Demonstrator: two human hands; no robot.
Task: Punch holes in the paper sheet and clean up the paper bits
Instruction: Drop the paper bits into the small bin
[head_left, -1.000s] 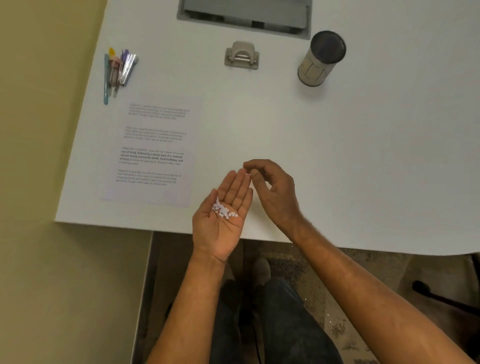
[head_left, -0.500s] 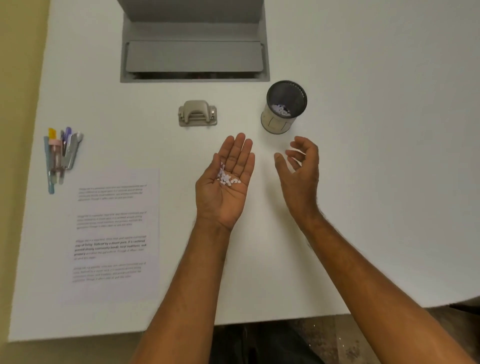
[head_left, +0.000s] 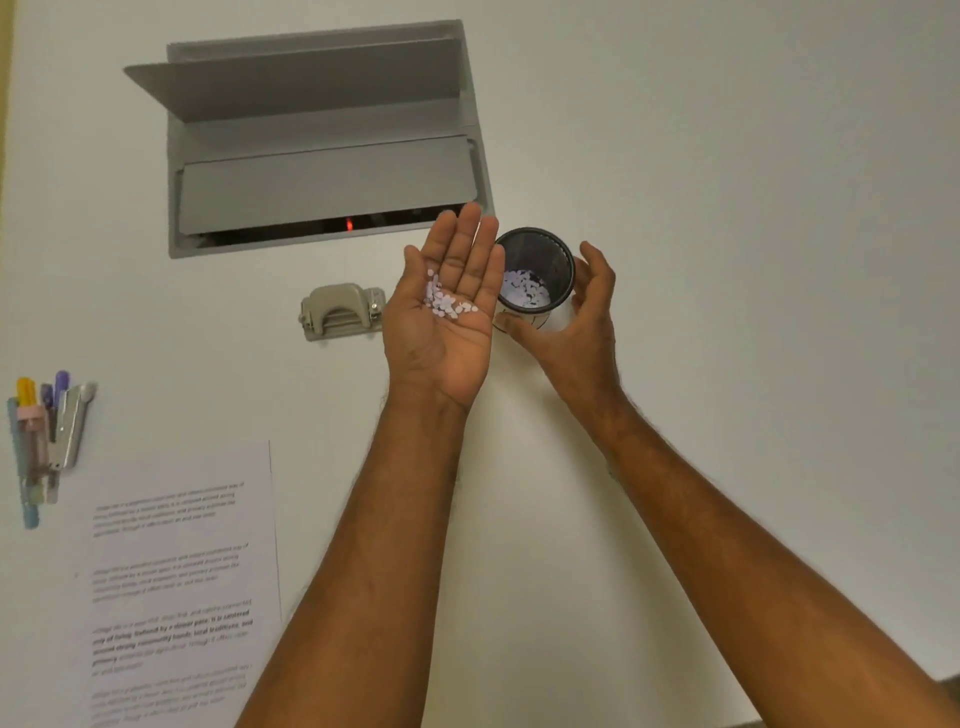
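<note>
The white counter (head_left: 727, 156) fills the view, with a grey hatch (head_left: 322, 156) let into it toward the far edge, its flap propped up. Near the left edge, toward the near side, lies the paper sheet (head_left: 176, 582), printed side up, its long axis running from near to far; any punched holes are too faint to make out. Beyond the sheet, close to the left edge, sits a cluster of pens and a small stapler (head_left: 47, 436). The hole punch (head_left: 340, 310) rests just in front of the hatch, roughly mid-counter.

To the right of the punch stands a dark cup (head_left: 537, 275), upright, with paper bits already lying in its bottom. The left hand (head_left: 444, 317) is held flat and palm up just beside the cup's left rim, fingers spread open and pointing away, carrying a small heap of paper bits (head_left: 447, 304) on the palm. The right hand (head_left: 576, 322) is curled loosely around the cup's right and near side, thumb at its base; whether it actually presses on the wall I cannot tell.

The cup's mouth lies directly right of the loaded palm, and the bits sit toward the palm's cup-side half. Tipping the left hand rightward over the rim looks like the coming step, with the right hand steadying. Stray bits could slip between the fingers or miss the rim.
</note>
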